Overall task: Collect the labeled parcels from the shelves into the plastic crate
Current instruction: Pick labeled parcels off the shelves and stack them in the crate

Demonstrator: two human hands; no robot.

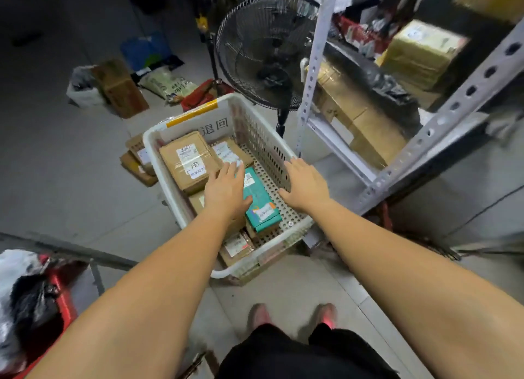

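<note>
A white plastic crate [158, 154] stands on the floor in front of me with several labeled parcels in it. A large brown box [184, 159] lies at its far left, and a teal box [259, 201] lies in the middle. My left hand [225, 190] hovers flat over the parcels, its thumb touching the teal box, fingers apart. My right hand [306, 184] is spread open over the crate's right side and holds nothing. A small labeled parcel [236, 246] lies at the crate's near end.
A grey metal shelf rack [442, 120] stands to the right with brown boxes [365, 117] and a taped parcel [422, 52]. A black standing fan [266, 49] is behind the crate. Boxes [136, 163] lie left of the crate, a red bin [61, 293] at lower left.
</note>
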